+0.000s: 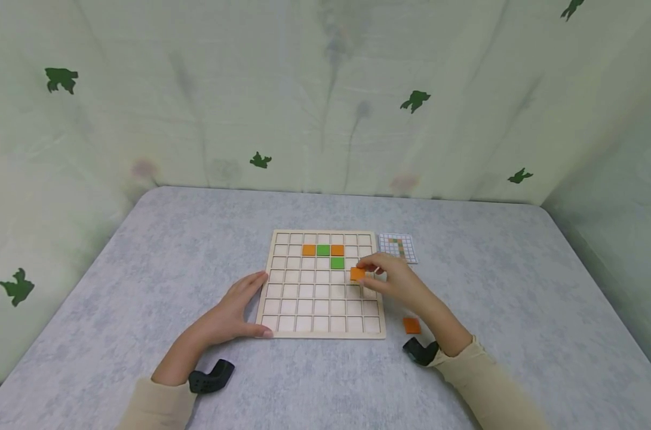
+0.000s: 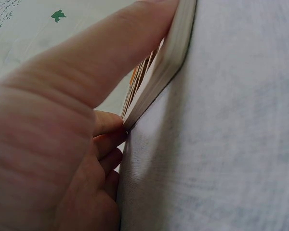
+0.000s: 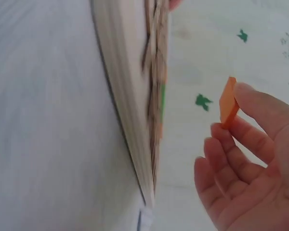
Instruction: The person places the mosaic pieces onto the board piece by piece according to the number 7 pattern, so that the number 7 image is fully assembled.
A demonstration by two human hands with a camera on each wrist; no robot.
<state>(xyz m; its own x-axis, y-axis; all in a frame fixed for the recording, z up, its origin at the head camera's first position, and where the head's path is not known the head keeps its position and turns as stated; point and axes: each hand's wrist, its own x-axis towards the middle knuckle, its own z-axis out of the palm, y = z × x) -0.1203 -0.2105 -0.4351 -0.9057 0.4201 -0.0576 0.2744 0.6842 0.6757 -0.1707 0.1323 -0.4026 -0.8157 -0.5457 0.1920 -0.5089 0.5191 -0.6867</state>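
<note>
A square wooden grid board lies on the table. My left hand rests at its left side, fingers fairly straight against the edge and thumb at the near left corner. Between thumb and fingers, my right hand pinches an orange square tile over the board's right part; the right wrist view shows this tile held above the board's surface. Set in one row of cells are an orange tile, a green tile and another orange tile. A second green tile sits just below the last.
Beside the board's upper right corner lies a card printed with a coloured grid pattern, partly behind my right hand. One loose orange tile lies on the table near my right forearm. A pale curtain hangs behind the table.
</note>
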